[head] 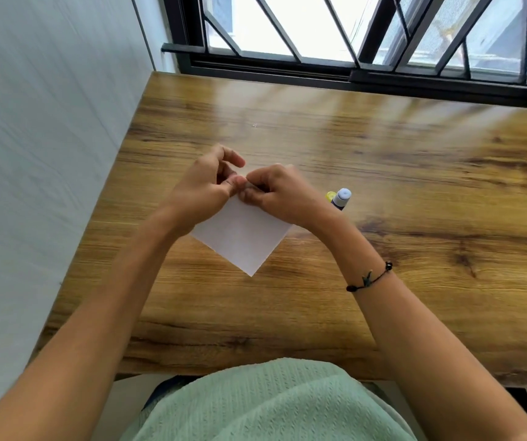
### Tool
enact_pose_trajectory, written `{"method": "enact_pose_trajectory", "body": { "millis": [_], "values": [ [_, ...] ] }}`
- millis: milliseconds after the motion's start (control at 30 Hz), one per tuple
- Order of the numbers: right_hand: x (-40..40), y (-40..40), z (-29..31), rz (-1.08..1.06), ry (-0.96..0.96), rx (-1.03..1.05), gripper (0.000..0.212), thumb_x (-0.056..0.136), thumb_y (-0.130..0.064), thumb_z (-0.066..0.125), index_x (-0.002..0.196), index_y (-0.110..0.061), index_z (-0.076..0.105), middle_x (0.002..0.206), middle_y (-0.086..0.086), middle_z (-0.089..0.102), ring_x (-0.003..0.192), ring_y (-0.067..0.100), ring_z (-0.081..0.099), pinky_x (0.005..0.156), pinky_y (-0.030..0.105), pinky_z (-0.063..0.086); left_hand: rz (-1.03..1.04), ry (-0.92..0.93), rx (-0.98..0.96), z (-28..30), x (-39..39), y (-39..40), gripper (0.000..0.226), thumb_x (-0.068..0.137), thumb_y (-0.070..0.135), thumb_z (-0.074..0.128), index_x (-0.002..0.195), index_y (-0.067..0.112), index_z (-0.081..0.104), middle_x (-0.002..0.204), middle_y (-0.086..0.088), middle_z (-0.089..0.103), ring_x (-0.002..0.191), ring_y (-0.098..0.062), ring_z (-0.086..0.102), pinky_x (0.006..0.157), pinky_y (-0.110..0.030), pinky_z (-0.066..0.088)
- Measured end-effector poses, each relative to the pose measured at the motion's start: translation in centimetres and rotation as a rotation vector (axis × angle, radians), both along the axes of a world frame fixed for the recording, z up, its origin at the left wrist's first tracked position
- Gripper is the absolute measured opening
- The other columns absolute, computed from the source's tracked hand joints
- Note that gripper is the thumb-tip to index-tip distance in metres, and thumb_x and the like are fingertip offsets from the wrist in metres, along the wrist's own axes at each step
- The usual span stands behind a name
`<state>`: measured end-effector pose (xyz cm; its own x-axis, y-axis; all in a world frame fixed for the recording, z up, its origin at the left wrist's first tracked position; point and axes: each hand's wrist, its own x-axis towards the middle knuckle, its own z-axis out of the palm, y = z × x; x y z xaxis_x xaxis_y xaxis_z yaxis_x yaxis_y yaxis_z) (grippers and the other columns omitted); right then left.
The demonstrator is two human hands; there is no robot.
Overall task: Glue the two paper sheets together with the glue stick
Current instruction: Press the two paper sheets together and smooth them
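A white square of paper [243,237] lies turned like a diamond on the wooden table [383,173], its near corner pointing toward me. I cannot tell whether it is one sheet or two stacked. My left hand [205,186] and my right hand [275,192] meet at its far corner, thumbs and fingertips pinching the paper there. That corner is hidden under the fingers. The glue stick [341,198] stands open just right of my right hand, its pale tip showing. A yellow cap [331,195] lies beside the glue stick.
A white wall [49,138] runs along the table's left edge. A black-framed window with bars [351,43] lines the far edge. My right wrist wears a dark cord bracelet [370,278]. Bare wood spreads to the right and in front.
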<state>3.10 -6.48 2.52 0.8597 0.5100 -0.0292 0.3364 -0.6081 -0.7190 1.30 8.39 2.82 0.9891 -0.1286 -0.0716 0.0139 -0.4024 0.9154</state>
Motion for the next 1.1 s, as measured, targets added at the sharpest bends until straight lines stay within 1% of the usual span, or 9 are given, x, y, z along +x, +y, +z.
{"method": "enact_pose_trajectory", "body": {
  "millis": [167,333,433,567,700,767,833,1000,1100],
  "values": [
    [0.1,0.1,0.8,0.046,0.011,-0.05,0.023,0.087,-0.017,0.055,0.076,0.002,0.061,0.061,0.001,0.049,0.053,0.004,0.04,0.049,0.017,0.03,-0.094,0.18,-0.19,1.0,0.2,1.1,0.015,0.087,0.003,0.054,0.076,0.014,0.054,0.074,-0.001,0.053,0.066,-0.009,0.054,0.059,-0.016,0.047],
    [0.5,0.2,1.0,-0.053,0.021,-0.043,0.038,0.087,-0.015,0.054,0.052,-0.012,0.041,0.054,-0.004,0.036,0.052,0.007,0.032,0.047,0.017,0.029,0.117,0.066,-0.138,0.5,0.7,1.3,0.024,0.085,0.001,0.055,0.067,0.016,0.052,0.068,-0.002,0.049,0.066,-0.013,0.046,0.061,-0.026,0.04],
    [0.6,0.0,0.9,-0.12,0.032,-0.086,0.03,0.087,-0.014,0.054,0.059,-0.003,0.054,0.054,-0.003,0.04,0.053,0.007,0.036,0.046,0.014,0.03,0.237,0.027,-0.113,0.1,0.9,1.5,0.026,0.084,0.002,0.056,0.063,0.018,0.052,0.065,0.0,0.048,0.062,-0.012,0.044,0.058,-0.024,0.038],
    [0.6,-0.6,0.7,-0.185,0.088,-0.077,0.028,0.087,-0.012,0.052,0.062,-0.001,0.058,0.054,0.003,0.056,0.047,0.016,0.05,0.04,0.013,0.036,0.351,0.037,-0.088,-0.3,0.6,2.9,0.024,0.085,0.004,0.056,0.065,0.017,0.052,0.065,0.002,0.049,0.06,-0.008,0.044,0.055,-0.02,0.039],
    [0.7,-0.6,0.0,-0.228,0.069,-0.117,0.025,0.086,-0.013,0.054,0.068,0.001,0.065,0.053,-0.001,0.059,0.044,0.011,0.052,0.043,0.012,0.041,0.401,0.087,-0.063,-1.8,-0.1,3.6,0.024,0.084,0.004,0.057,0.064,0.016,0.053,0.065,0.001,0.051,0.059,-0.01,0.044,0.053,-0.022,0.039],
    [1.2,-0.8,-0.8,-0.297,0.034,-0.148,0.025,0.086,-0.013,0.055,0.07,0.003,0.065,0.062,0.007,0.066,0.055,0.017,0.059,0.056,0.024,0.05,0.502,0.096,-0.032,-3.0,-0.3,3.9,0.026,0.082,0.005,0.059,0.061,0.019,0.053,0.064,0.002,0.052,0.061,-0.012,0.046,0.053,-0.024,0.039],
    [1.5,-0.9,-1.5,-0.351,-0.023,-0.214,0.025,0.087,-0.015,0.055,0.075,0.004,0.066,0.076,0.017,0.07,0.076,0.03,0.064,0.07,0.035,0.052,0.549,0.115,0.01,-3.8,-0.6,4.0,0.024,0.081,0.008,0.062,0.061,0.021,0.055,0.067,0.003,0.055,0.066,-0.014,0.05,0.057,-0.027,0.043],
    [-1.3,1.5,-2.2,-0.315,-0.212,-0.292,0.022,0.09,-0.02,0.05,0.097,-0.002,0.061,0.098,0.017,0.066,0.092,0.031,0.058,0.067,0.03,0.034,0.511,-0.003,0.198,-4.6,-2.1,0.9,0.002,0.08,0.012,0.061,0.08,0.011,0.06,0.07,0.004,0.058,0.072,-0.017,0.054,0.067,-0.028,0.042],
    [-3.7,2.5,-3.8,-0.238,-0.233,-0.297,0.026,0.091,-0.014,0.044,0.113,-0.003,0.055,0.114,0.016,0.06,0.106,0.029,0.052,0.082,0.031,0.039,0.462,-0.108,0.389,-5.1,-2.5,-0.6,0.021,0.079,0.007,0.059,0.1,0.005,0.056,0.098,-0.012,0.059,0.088,-0.027,0.055,0.082,-0.036,0.045]
  ]
}}
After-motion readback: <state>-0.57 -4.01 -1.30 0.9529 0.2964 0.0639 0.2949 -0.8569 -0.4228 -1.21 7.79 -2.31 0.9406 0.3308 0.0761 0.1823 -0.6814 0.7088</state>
